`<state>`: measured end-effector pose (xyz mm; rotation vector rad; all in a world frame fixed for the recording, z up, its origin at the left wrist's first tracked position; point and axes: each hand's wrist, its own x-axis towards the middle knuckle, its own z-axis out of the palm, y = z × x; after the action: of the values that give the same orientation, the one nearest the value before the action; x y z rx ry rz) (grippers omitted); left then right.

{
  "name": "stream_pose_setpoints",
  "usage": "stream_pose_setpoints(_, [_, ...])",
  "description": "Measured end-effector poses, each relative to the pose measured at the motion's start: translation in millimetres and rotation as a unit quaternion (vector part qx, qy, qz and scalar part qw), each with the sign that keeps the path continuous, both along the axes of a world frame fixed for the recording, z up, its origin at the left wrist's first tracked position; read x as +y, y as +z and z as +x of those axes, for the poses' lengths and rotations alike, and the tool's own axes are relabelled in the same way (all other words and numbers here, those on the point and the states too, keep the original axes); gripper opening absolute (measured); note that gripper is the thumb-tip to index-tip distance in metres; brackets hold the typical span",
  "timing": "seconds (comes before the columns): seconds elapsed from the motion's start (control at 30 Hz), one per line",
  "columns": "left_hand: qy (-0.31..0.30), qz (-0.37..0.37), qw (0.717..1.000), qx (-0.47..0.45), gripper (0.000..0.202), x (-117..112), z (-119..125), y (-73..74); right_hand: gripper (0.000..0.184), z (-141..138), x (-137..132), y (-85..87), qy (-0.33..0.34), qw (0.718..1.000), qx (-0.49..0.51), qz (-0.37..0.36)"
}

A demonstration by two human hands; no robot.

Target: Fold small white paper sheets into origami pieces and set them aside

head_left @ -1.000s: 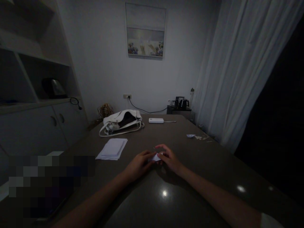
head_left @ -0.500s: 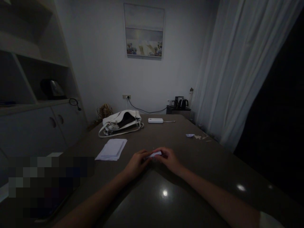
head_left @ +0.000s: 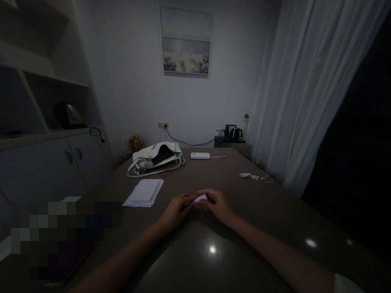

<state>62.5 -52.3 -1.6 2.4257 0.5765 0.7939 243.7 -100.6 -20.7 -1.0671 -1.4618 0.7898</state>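
Note:
A small folded piece of white paper (head_left: 200,198) is held between both hands, just above the middle of the dark table (head_left: 189,252). My left hand (head_left: 178,209) is closed on its left side, fingertips and thumb pinching the edge. From the right, my right hand (head_left: 217,204) grips it, with curled fingers over the top and the thumb below. The fingers cover much of the paper, so its exact shape cannot be made out. Left of my left hand lies a stack of white paper sheets (head_left: 144,193).
A white handbag (head_left: 157,156) sits behind the stack. Farther back is a white power bank (head_left: 200,156) with a short cable. To the right lie a small folded paper (head_left: 244,175) and several paper scraps (head_left: 258,177). A blurred-out area (head_left: 61,240) covers the left front.
The paper has turned a little between my fingers and shows a different face. My right fingers have shifted slightly left over its top. The other things stay in place.

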Motion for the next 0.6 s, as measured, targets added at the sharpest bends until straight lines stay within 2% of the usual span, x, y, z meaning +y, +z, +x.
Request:
stream_pose_setpoints(0.2, [-0.006,-0.001,1.0,-0.008,0.035,-0.8,0.5,0.7,0.024,1.1,0.0,1.2,0.008,1.0,0.014,0.001])
stream_pose_setpoints(0.6, [-0.032,-0.033,0.999,-0.014,0.036,-1.8,1.5,-0.9,0.033,2.2,0.7,1.7,-0.004,1.0,0.03,-0.005])
